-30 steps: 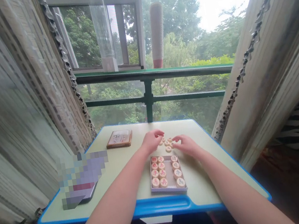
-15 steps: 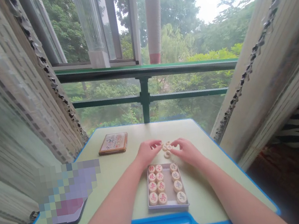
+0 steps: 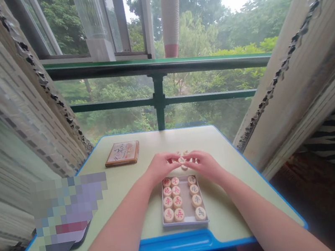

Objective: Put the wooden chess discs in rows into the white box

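A xiangqi piece (image 3: 181, 160) with a dark character sits between my two hands, its face towards me. My left hand (image 3: 161, 165) pinches it from the left with thumb and forefinger. From the other side, the thumb and fingertips of my right hand (image 3: 204, 163) grip the same piece. Behind and below it, a few loose pieces (image 3: 186, 153) show, partly hidden by fingers. Nearer to me lies a shallow open box (image 3: 189, 220). Red-lettered pieces (image 3: 177, 202) fill two columns at its left, and a column of dark-lettered pieces (image 3: 196, 200) lines its right side.
On the table (image 3: 131, 216), a flat box lid (image 3: 122, 154) with writing lies at the back left. A blurred-out flat object (image 3: 74, 216) rests at the left edge. Curtains (image 3: 69, 128) hang on both sides, and a green railing (image 3: 159, 97) stands behind.
My hands have come together from either side of the loose pieces, and both now hold one piece. The view has tilted slightly downward. The boxed pieces keep their places.
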Demonstrator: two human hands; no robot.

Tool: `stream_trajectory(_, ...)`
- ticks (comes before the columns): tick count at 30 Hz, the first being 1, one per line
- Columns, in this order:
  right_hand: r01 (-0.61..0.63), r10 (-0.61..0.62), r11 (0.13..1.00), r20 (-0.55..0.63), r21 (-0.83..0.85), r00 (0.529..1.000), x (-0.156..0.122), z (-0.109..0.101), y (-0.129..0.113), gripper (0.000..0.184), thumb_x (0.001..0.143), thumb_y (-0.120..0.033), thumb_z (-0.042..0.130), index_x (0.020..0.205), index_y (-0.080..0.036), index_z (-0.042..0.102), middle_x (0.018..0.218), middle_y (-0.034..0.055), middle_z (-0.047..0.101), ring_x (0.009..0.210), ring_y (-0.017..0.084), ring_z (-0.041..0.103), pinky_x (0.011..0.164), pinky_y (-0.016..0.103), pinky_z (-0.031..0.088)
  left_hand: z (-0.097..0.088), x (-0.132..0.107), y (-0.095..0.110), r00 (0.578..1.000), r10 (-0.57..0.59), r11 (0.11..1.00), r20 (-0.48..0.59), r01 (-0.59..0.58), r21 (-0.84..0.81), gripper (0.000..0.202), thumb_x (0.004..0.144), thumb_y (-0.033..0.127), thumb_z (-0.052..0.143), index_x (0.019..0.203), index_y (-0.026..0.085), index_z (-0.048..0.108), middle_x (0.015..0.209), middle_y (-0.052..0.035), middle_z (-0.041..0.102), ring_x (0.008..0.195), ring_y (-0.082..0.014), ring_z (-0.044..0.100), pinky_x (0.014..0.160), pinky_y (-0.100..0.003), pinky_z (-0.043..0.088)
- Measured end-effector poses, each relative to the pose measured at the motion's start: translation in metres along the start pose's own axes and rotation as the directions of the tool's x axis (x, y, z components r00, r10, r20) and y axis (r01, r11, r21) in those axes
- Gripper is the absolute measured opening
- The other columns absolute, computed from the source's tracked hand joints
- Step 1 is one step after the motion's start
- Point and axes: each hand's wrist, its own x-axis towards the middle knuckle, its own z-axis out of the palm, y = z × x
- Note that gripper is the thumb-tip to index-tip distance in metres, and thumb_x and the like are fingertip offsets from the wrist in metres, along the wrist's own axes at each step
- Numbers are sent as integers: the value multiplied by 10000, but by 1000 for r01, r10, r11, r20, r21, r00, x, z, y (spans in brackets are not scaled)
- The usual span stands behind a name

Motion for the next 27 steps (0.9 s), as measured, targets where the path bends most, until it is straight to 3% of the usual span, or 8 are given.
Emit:
stream_trajectory(5, -14, 13, 1000, 42, 11, 999, -3, -2, -5, 206, 718, -330, 627, 846, -189, 706, 808, 36, 655, 633, 116, 506, 603, 251, 420, -6, -5, 4, 997, -44, 999, 57, 44, 3, 284, 668, 357, 656, 875, 173, 720, 743, -18, 673, 645, -133, 529, 615, -250, 429)
stream_trajectory(13, -41, 37, 999, 192, 17, 981, -7, -7, -7, 218, 692, -301, 630, 859, -184, 705, 783, 16, 643, 636, 112, 486, 587, 233, 396, -12, -8, 7, 967, -92, 996, 237, 89, 23, 318, 606, 356, 687, 854, 160, 714, 717, -19, 650, 612, -126, 504, 552, -238, 400)
stream_trajectory(22, -85, 85, 996, 242, -8, 967, -8, -8, -7, 253, 715, -347, 591, 866, -179, 706, 756, 12, 634, 603, 104, 462, 554, 230, 362, -11, -11, 12, 951, -164, 987, 261, 157, 48, 313, 601, 345, 692, 859, 167, 701, 725, -6, 643, 627, -129, 528, 546, -233, 395)
stream_trajectory(27, -104, 103, 995, 253, -6, 962, -9, -9, -10, 256, 691, -349, 612, 834, -156, 702, 727, 12, 629, 594, 101, 454, 543, 229, 353, -11, -12, 14, 950, -139, 990, 281, 139, 18, 317, 594, 354, 706, 838, 152, 695, 732, -16, 648, 649, -136, 541, 569, -242, 402)
